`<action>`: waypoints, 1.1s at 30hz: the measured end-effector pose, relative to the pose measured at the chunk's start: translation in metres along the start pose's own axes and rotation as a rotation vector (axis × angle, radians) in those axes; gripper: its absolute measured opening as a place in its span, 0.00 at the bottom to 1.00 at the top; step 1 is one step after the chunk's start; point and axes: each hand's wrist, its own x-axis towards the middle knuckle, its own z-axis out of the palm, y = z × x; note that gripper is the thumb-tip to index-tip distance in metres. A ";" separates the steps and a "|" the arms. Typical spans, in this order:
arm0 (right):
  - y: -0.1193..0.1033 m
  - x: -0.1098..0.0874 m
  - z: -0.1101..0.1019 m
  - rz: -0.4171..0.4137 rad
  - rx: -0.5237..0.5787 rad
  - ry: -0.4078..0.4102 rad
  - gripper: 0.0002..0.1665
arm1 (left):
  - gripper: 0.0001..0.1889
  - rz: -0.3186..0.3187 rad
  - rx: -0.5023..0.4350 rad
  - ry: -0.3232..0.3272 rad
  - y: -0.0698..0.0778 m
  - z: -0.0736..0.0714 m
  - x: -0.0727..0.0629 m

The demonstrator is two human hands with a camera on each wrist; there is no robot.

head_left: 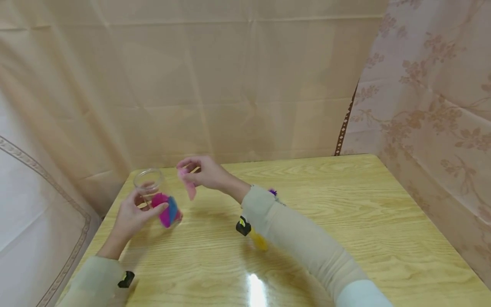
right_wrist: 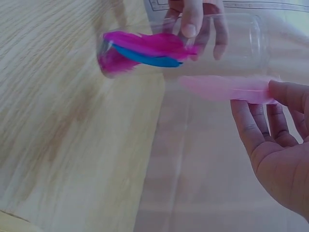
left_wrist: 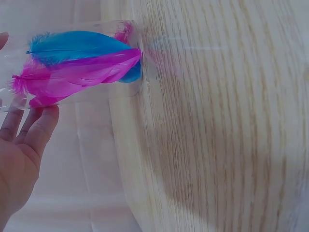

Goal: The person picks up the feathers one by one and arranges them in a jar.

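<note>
At the table's far left, my left hand (head_left: 132,213) grips a clear plastic cup (head_left: 148,179) around its side. Inside the cup lie magenta feathers (left_wrist: 82,75) and a blue feather (left_wrist: 77,46), seen through the wall. My right hand (head_left: 207,172) pinches a light pink feather (right_wrist: 227,88) by one end, thumb against fingertips. That feather hangs beside the cup in the head view, apart from its rim. A yellow feather (head_left: 258,241) lies on the table, partly covered by the right forearm. Past that forearm shows a small purple piece (head_left: 272,192), mostly hidden.
The wooden table (head_left: 364,204) reaches to a beige cloth (head_left: 230,85) hung behind it. A floral cloth (head_left: 441,106) hangs on the right and a white cloth (head_left: 23,221) on the left. Small black wrist cameras (head_left: 243,226) sit at both sleeves.
</note>
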 end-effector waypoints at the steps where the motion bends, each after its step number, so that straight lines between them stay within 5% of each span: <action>1: -0.002 0.001 0.000 -0.006 0.004 -0.002 0.19 | 0.36 -0.002 -0.002 -0.002 -0.001 0.000 0.001; 17: -0.022 0.010 0.004 -0.058 -0.020 0.008 0.19 | 0.31 0.019 -0.019 -0.005 -0.002 0.000 0.007; 24: -0.031 0.013 0.009 -0.072 -0.026 -0.017 0.18 | 0.34 0.022 0.062 0.009 -0.005 -0.005 0.007; 33: -0.037 0.014 0.008 -0.108 -0.019 0.019 0.20 | 0.32 0.033 0.058 -0.002 -0.005 -0.002 0.010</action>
